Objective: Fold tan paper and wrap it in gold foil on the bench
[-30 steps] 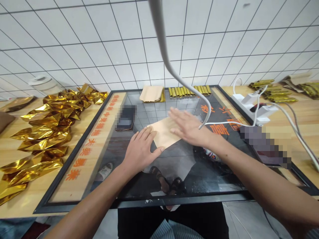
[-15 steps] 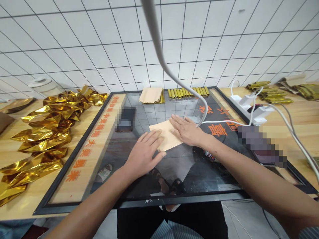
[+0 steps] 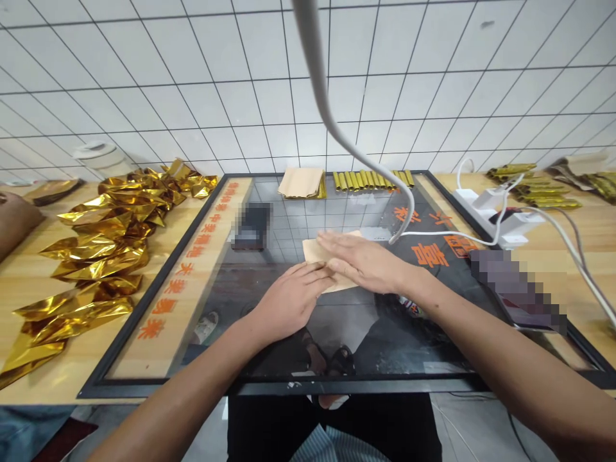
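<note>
A square sheet of tan paper [image 3: 312,251] lies on the dark glass panel in front of me. My right hand [image 3: 368,260] lies flat across the sheet, fingers stretched out to the left over its middle. Along the lower left edge of the paper rests my left hand [image 3: 296,298], its fingers extended and close together. The left fingertips meet the right thumb, so part of the sheet is covered. Behind the sheet sit a stack of tan, gold-backed paper [image 3: 301,182] and a row of gold paper rolls [image 3: 370,181].
Folded gold foil pieces [image 3: 108,240] spread along the left. A blurred dark phone-like object [image 3: 251,226] lies on the glass. At right are a power strip [image 3: 481,205], a phone [image 3: 517,289] and more gold rolls [image 3: 546,189]. A white cable [image 3: 332,122] hangs down. Another person's arm [image 3: 17,221] shows far left.
My right hand has slid slightly down and left over the sheet. My left hand has moved right, its fingers closer together and now touching the right. The view has shifted a little.
</note>
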Demonstrator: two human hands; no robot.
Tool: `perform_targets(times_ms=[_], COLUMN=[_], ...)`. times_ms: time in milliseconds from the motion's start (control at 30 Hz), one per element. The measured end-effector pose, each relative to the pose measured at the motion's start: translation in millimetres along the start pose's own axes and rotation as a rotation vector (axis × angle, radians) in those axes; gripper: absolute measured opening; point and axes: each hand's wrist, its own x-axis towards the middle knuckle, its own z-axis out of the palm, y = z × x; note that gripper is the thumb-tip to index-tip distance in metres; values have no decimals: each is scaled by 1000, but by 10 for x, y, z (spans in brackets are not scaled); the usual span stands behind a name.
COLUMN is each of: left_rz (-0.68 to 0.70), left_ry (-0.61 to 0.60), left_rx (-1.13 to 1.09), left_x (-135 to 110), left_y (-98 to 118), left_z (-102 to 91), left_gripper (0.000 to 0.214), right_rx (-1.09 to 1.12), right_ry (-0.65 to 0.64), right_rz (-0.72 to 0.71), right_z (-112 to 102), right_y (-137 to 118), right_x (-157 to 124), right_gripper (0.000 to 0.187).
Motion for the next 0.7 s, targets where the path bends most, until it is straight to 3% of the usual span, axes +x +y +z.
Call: perform_targets(times_ms=[100,300,400,533,700], left_rz=[2,-4,4,26,78], left_ry=[2,6,21,38,72], left_rx=[-24,0,-4,-22,-34], left_x=[6,-12,-11,8,8], left_y=[7,-8,-1,10,-5], left_z=[-8,25,32,25,38], left_gripper=[55,53,54,58,57], right_rx=[72,-56,-44,127,254], right_ry=[-65,-40,-11,-1,-24], right_rz=[-48,93,101,-22,-52], right_z=[64,164,119,113,230], right_y=[-51,212,117,-104,-84], right_x=[22,6,17,76,106], right_gripper=[69,67,69,71,71])
